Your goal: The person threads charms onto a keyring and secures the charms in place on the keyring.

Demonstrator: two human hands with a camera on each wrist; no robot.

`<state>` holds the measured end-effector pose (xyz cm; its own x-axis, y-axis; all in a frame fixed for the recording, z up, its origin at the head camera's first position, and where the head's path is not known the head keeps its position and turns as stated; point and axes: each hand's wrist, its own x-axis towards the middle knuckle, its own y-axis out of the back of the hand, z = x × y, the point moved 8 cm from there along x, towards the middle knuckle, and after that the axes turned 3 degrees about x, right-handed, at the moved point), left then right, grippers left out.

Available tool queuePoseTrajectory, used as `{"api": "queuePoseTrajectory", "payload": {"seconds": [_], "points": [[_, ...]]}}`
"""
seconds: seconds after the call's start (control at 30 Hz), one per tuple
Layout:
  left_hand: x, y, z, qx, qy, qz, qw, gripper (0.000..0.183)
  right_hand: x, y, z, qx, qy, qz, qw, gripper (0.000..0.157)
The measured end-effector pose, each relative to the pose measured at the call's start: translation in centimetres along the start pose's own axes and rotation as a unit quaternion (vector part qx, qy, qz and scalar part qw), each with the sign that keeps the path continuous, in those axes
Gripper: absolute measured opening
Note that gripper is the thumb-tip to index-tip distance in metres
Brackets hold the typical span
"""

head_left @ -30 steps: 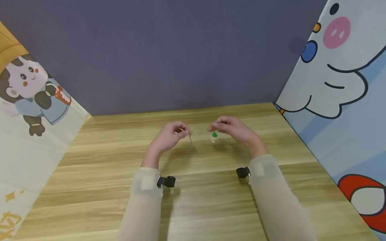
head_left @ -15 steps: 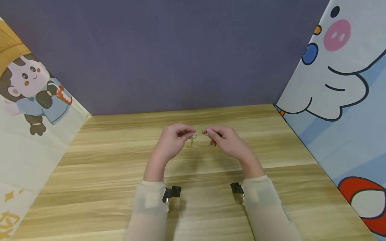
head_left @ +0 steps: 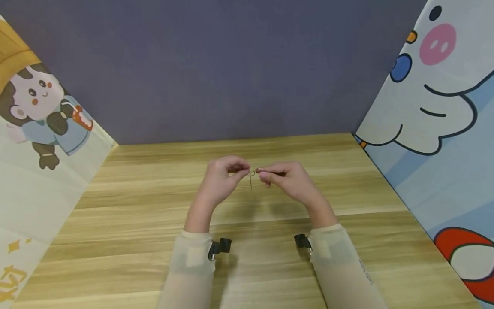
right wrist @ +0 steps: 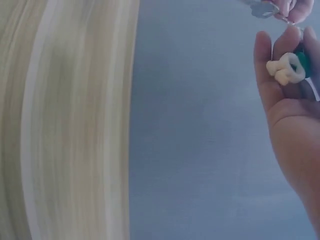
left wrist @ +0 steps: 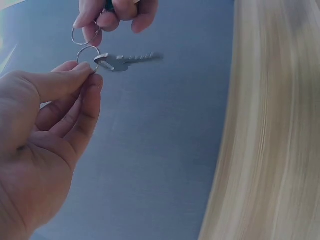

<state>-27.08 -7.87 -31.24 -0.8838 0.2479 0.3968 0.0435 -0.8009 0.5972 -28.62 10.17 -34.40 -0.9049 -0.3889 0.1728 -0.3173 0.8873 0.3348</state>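
Observation:
My left hand (head_left: pixel 218 182) pinches a split ring between thumb and forefinger. A silver key (left wrist: pixel 125 61) hangs on that ring. Opposite it, my right hand (head_left: pixel 293 182) holds a keychain whose small white and green charm (right wrist: pixel 290 70) lies against the fingers in the right wrist view. The keychain's metal ring (left wrist: pixel 73 38) sticks out from the right fingertips. In the left wrist view the two rings sit close together; whether they touch I cannot tell. Part of the charm is hidden by the right fingers.
Both hands are above a wood-grain tabletop (head_left: pixel 254 274). A dark grey-blue panel (head_left: pixel 239 68) stands behind it. Printed cartoon panels flank the left and right sides, and black wrist cameras (head_left: pixel 221 246) sit at the cuffs.
Both hands have drawn together, the right moving left and the left slightly right. The green charm, which hung below the right hand, is now tucked into its fingers with the ring pointing toward the left hand.

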Motion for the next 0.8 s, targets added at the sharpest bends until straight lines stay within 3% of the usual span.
{"api": "queuePoseTrajectory", "payload": {"seconds": [0.23, 0.5, 0.8], "points": [[0.2, 0.0, 0.3, -0.005, -0.021, 0.008, 0.9997, 0.008, 0.2, 0.4, 1.3, 0.059, -0.055, 0.032, 0.996, 0.025], [0.1, -0.3, 0.5, -0.003, -0.023, -0.004, 0.9997, 0.007, 0.3, 0.2, 0.9, 0.095, -0.021, 0.025, 0.995, 0.029], [-0.1, -0.6, 0.4, -0.010, -0.024, -0.012, 0.9996, 0.005, 0.4, -0.1, 1.6, 0.141, -0.039, 0.016, 0.989, 0.031]]}}
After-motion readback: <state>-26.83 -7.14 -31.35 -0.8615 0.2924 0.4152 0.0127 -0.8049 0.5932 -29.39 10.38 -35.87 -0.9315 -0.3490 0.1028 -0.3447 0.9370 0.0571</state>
